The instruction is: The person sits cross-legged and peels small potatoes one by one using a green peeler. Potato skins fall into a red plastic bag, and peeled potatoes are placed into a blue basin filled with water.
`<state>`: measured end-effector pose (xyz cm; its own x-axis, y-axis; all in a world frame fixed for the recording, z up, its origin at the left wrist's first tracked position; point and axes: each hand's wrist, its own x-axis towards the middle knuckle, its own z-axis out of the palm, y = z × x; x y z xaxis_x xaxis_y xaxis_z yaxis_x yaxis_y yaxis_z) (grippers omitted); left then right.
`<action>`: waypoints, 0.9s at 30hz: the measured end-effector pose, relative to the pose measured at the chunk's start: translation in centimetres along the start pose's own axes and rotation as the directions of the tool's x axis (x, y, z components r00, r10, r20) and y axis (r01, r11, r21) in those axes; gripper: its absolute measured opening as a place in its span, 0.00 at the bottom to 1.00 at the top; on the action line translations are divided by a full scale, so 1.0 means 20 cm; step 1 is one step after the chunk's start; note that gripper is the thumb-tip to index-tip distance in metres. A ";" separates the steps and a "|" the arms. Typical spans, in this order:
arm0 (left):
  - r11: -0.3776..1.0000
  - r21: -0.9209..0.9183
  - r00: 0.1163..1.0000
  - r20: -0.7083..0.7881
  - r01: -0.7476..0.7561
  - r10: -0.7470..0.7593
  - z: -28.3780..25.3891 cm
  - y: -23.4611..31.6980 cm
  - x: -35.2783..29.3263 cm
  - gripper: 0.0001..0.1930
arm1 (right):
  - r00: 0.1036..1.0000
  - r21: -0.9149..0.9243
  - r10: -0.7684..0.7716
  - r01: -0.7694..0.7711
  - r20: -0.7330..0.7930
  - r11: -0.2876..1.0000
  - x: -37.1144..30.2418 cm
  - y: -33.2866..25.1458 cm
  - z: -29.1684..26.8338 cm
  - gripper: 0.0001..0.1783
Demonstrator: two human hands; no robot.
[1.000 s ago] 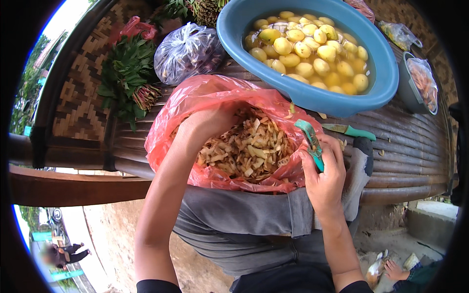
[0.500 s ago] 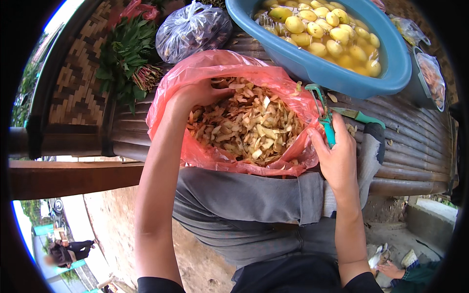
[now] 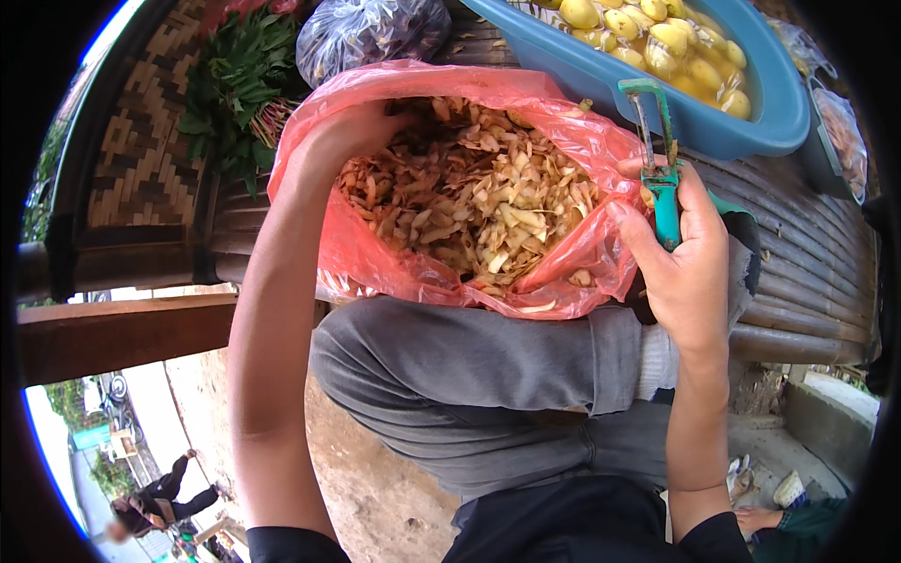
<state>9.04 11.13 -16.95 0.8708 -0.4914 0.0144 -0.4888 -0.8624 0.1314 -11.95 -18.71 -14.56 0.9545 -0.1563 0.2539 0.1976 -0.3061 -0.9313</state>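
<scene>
Clasping a U-shaped green peeler [image 3: 665,208], the right hand [image 3: 690,261] flanks a crinkled bag [image 3: 371,263], the left hand [image 3: 366,129] inside, grip unseen.

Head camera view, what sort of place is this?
Probably an open-sided food preparation spot, perhaps a porch or stall; I can't tell which. It shows in the slatted, bamboo-like platform, the woven panel and the red plastic bag full of peelings.

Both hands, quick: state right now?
Left hand: inside the red plastic bag; grip cannot be told.
Right hand: closed, holding the green peeler.
</scene>
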 end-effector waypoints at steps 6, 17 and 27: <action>0.957 0.273 0.986 0.106 0.097 -0.130 -0.29 -0.04 -0.03 0.24 | 1.000 0.079 -0.011 0.010 0.012 0.997 0.01 -0.05 -0.01 0.13; 0.909 -0.336 0.933 0.169 -0.248 0.317 -0.06 0.54 -0.13 0.29 | 0.999 -0.007 0.006 -0.006 -0.039 1.000 -0.04 -0.04 -0.07 0.13; 0.974 -0.210 0.852 0.489 -0.090 0.184 -0.15 0.47 -0.11 0.24 | 0.999 0.025 0.034 -0.033 -0.036 0.999 -0.06 -0.01 -0.10 0.12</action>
<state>2.72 4.39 -12.67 0.6269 -0.6371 -0.4485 -0.5433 -0.7700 0.3344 -13.60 -20.37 -14.21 0.9520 -0.2003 0.2315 0.1715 -0.2772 -0.9454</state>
